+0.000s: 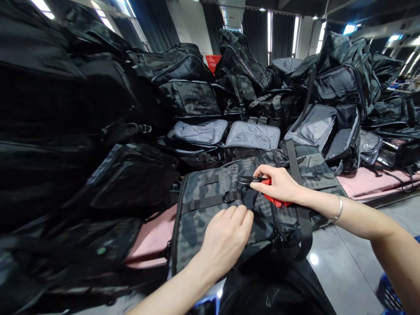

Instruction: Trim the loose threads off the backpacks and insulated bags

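A grey-black camouflage backpack (203, 227) lies flat in front of me, with a strap and a black D-ring (227, 197) across its face. My right hand (277, 183) is closed on black thread snips (246, 180), whose pointed blades aim left just over the bag. Something red, apparently cloth (275, 199), shows beneath that palm. Lower on the bag rests my left hand (228, 236), its fingers curled under beside the D-ring. What those fingers grip, if anything, is hidden.
Dark backpacks (131, 175) are heaped on the left. Open bags with grey linings (252, 135) lie behind the backpack. Pink material (370, 181) shows underneath at both sides. A blue basket (389, 293) stands on the tiled floor (351, 253) at lower right.
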`<state>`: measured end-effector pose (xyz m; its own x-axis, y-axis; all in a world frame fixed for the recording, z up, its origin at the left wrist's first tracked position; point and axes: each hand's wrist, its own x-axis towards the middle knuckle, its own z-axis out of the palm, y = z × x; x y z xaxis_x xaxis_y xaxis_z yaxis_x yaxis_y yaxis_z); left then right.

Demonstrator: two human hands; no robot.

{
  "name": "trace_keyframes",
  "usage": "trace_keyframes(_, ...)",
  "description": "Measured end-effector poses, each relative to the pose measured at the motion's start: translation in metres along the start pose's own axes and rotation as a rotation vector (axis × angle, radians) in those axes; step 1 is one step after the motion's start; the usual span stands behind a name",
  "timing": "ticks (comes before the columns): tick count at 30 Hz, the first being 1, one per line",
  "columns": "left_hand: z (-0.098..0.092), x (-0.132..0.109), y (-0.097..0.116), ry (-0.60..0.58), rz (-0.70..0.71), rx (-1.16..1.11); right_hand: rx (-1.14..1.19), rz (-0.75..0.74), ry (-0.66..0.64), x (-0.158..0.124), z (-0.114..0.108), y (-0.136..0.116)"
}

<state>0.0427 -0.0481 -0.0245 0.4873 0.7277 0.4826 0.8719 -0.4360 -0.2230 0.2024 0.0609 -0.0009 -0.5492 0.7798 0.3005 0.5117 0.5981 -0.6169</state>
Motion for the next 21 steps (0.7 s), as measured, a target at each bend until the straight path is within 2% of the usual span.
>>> trace_keyframes(3, 0.0, -0.009, -0.012, 0.099, -0.173, -0.327, 0.006, -0.059, -0.097, 0.003, -0.009, 0.003)
trace_keyframes(5, -0.002, -0.015, -0.02, 0.101, -0.295, -0.514, 0.05, -0.117, -0.193, 0.005, -0.016, 0.004)
trace_keyframes(8, -0.003, -0.02, -0.026, 0.082, -0.393, -0.617, 0.108, -0.228, -0.356, 0.003, -0.024, 0.003)
trace_keyframes(10, -0.002, -0.022, -0.026, 0.082, -0.428, -0.645, 0.08, -0.305, -0.42, -0.001, -0.025, -0.001)
trace_keyframes(15, 0.001, -0.022, -0.026, 0.088, -0.476, -0.686, -0.093, -0.359, -0.414, -0.01, -0.017, -0.01)
trace_keyframes(21, -0.002, -0.02, -0.025, 0.103, -0.472, -0.707, -0.137, -0.375, -0.389, -0.013, -0.012, -0.011)
